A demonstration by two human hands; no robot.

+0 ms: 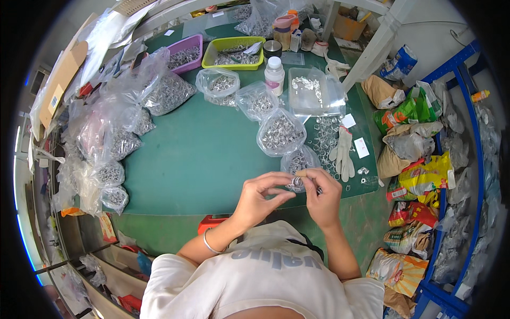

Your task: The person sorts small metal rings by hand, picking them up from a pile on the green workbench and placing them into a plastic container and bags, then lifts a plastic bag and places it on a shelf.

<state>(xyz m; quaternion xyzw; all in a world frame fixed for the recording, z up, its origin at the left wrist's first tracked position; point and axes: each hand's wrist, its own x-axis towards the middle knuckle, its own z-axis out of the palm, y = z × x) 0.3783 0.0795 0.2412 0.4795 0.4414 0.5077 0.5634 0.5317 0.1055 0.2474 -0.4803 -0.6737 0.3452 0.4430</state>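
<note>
Above the table's front edge, my left hand (260,198) and my right hand (323,199) meet at their fingertips. Between them are a few small silver metal rings (296,183), pinched by the left thumb and fingers. My right hand is closed, with more metal rings partly hidden in its curled fingers; a tan wrap covers one fingertip. Just beyond the hands stands an open clear bag of rings (299,160), and behind it a larger bag of rings (281,132). Loose rings (325,139) lie spread to the right, beside a pale work glove (342,154).
The green table (196,154) carries heaped bags of metal parts (167,90) on the left. Farther back are a purple basket (186,52), a yellow-green basket (234,52), a white bottle (274,75) and a clear tray (307,93). A blue rack (476,212) and sacks line the right.
</note>
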